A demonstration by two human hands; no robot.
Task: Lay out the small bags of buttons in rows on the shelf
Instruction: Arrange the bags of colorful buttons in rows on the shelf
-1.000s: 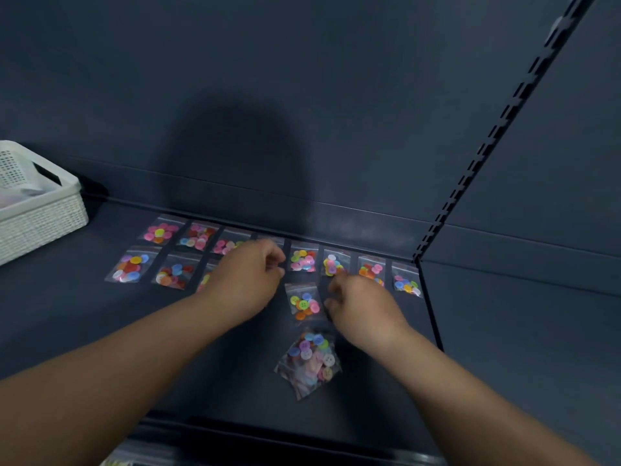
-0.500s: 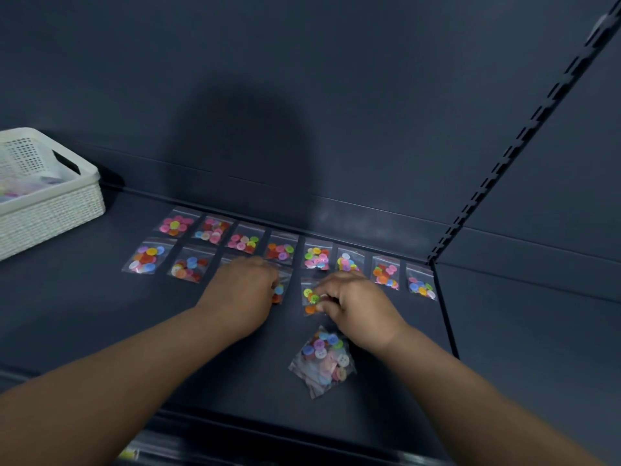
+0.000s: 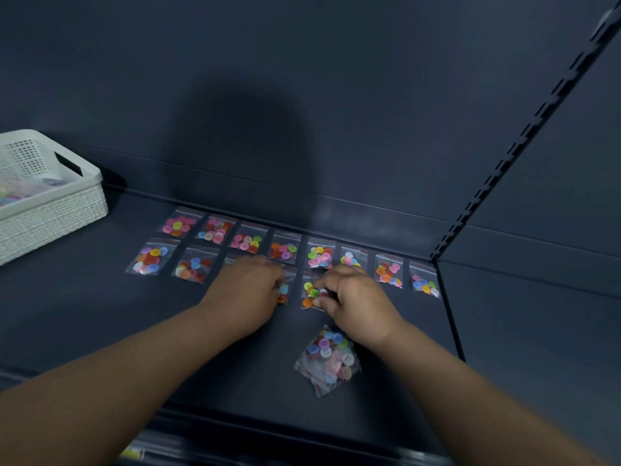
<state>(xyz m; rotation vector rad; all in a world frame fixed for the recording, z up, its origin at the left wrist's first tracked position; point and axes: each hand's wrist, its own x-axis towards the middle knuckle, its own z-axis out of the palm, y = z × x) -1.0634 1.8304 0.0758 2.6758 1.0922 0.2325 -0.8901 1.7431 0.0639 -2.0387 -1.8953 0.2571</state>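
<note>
Small clear bags of coloured buttons lie on the dark shelf. A back row of several bags runs along the rear lip. A front row starts at the left with two bags. My left hand lies knuckles up over the third and fourth places, its curled fingers on a bag that is mostly hidden. My right hand pinches the bag beside it, with green and orange buttons, between thumb and fingers. A loose pile of bags lies nearer me, under my right wrist.
A white woven basket holding more bags stands at the left on the shelf. A slotted upright and a divider edge bound the shelf on the right. The back panel rises just behind the rear row.
Both hands have come back from the rear row to the front row. My right hand has moved left onto the green and orange bag, and my left hand now covers the bag beside it.
</note>
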